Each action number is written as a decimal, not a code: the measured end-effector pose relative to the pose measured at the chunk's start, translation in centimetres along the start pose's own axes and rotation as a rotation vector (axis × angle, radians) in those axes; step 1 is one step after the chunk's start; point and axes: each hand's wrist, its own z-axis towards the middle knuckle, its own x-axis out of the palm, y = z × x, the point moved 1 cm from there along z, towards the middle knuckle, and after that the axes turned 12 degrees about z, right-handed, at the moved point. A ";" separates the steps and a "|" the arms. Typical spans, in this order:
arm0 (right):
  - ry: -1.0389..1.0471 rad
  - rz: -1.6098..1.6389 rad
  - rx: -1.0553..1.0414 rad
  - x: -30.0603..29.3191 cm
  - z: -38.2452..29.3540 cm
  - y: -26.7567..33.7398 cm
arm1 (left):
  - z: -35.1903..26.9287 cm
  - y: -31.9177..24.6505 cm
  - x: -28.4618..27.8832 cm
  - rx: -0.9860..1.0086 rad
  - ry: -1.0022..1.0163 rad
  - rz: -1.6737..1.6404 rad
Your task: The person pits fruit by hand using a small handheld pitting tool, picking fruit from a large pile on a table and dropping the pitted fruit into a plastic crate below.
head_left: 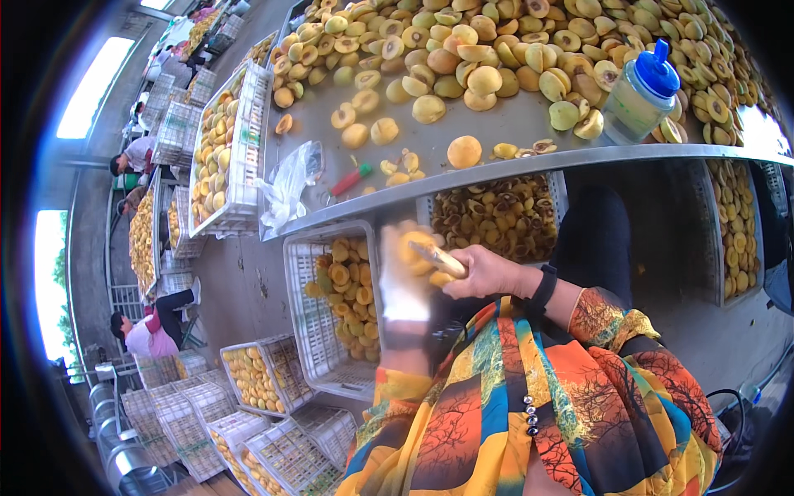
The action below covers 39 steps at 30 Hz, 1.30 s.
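Observation:
My right hand (487, 271) grips the wooden handle of a small knife (443, 259), its blade against a yellow-orange halved fruit (417, 248), perhaps an apricot or a peach. White-gloved and blurred by motion, my left hand (400, 279) is closed around that fruit. More yellow fruit shows just under the knife handle; whose fingers hold it I cannot tell. Both hands are over the floor just before the metal table's edge (397, 197). Left of them stands a white plastic crate (333, 378) with halved fruit (347, 291). Beneath the table edge, another crate holds darker fruit pieces (496, 217).
Halved fruit (484, 80) is heaped on the table. Near its edge are a water bottle with a blue lid (639, 93), a red-and-green handled tool (350, 180) and a clear plastic bag (291, 183). Stacked crates (186, 421) and several people (152, 332) are at the left.

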 end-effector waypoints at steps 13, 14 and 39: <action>-0.554 -0.841 0.102 -6.2 -4.2 -1.8 | 5.4 -6.8 3.0 0.933 -0.362 1.392; -0.587 -0.790 0.041 -5.8 -4.6 -1.3 | 5.2 -6.9 6.5 0.915 -0.267 1.493; -0.637 -0.661 -0.316 -2.6 -2.0 2.3 | 3.0 -0.4 7.6 0.240 0.254 0.177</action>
